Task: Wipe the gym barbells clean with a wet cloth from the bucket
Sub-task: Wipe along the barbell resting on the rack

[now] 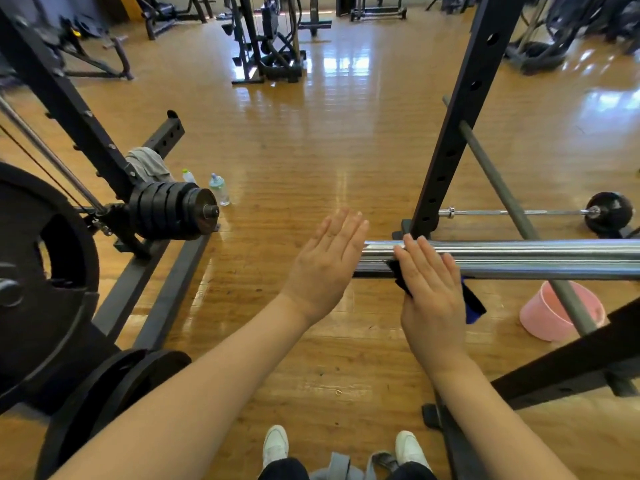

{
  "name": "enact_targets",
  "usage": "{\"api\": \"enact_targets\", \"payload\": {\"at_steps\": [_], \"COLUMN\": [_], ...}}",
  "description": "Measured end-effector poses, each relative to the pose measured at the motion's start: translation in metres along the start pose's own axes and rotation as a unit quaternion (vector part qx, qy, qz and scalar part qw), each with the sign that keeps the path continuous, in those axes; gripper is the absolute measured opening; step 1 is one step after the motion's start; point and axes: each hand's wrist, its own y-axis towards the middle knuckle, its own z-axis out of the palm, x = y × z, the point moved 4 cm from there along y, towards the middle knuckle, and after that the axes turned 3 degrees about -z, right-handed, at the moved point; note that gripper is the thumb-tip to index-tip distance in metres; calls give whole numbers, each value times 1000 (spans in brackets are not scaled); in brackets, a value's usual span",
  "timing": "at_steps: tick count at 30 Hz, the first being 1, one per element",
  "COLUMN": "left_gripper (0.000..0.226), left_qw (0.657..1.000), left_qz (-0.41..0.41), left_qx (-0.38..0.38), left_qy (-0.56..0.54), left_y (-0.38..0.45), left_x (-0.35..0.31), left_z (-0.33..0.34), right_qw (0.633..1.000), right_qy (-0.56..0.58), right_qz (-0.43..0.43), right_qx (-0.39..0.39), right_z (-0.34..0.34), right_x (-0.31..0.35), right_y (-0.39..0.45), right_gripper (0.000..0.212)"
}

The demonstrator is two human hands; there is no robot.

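Observation:
A shiny chrome barbell sleeve (519, 254) runs in from the right edge and ends near the middle of the view. My right hand (431, 292) lies flat over it near its free end, fingers straight, pressing a dark blue cloth (472, 306) against the bar; the cloth hangs out below the palm. My left hand (327, 265) hovers open with straight fingers just off the bar's tip, holding nothing. A pink bucket (540, 320) stands on the floor at the right, under the bar.
A black rack upright (457, 126) rises just behind the bar. Another barbell (519, 212) lies on the floor beyond. At left, a weight machine carries black plates (173, 209), with two water bottles (219, 188) beside it. Wooden floor stretches ahead.

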Motion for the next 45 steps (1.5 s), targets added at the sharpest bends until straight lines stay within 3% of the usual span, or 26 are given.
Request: {"api": "enact_targets", "payload": {"at_steps": [5,10,12,14,16,19,22,25,29,33,35,38,40,45], "left_gripper": [84,71,67,90,104,105,106,87,90,96,96,81,73,91], "left_qw": [989,922,910,905,937,983,988,989,979,983,984,984,983,982], "left_qz": [-21,-36,-23,-59,-68,-58,-79,-98,-119,-106,-97,-110,-128,-142], "left_qx": [136,336,362,358,290,154,116,74,96,104,92,88,88,90], "left_qy": [-52,-191,-201,-221,-182,-77,-67,-78,-131,-112,-116,-113,-103,-85], "left_y": [8,32,35,31,21,1,-10,-9,-12,-12,-12,-16,-24,-40], "left_x": [-2,10,13,15,17,13,9,8,9,11,9,15,23,32], "left_z": [-2,3,2,-1,-7,-14,-8,-1,0,-1,-1,1,4,0], "right_qw": [998,998,998,998,998,999,999,999,998,995,993,995,995,993], "right_qy": [5,28,28,20,1,1,11,27,9,-51,-72,-68,-57,-41], "right_qz": [56,41,22,-7,-2,51,50,5,-30,70,87,38,18,-19], "right_qx": [2,24,43,59,56,9,-10,17,55,51,42,65,83,107], "right_z": [16,31,30,25,17,12,21,31,25,11,14,31,37,25], "right_x": [23,53,53,41,23,13,34,58,44,14,24,60,75,53], "right_y": [2,10,12,11,5,2,8,16,16,8,9,22,31,29], "right_gripper": [57,68,68,65,62,56,55,48,56,80,70,51,49,57]}}
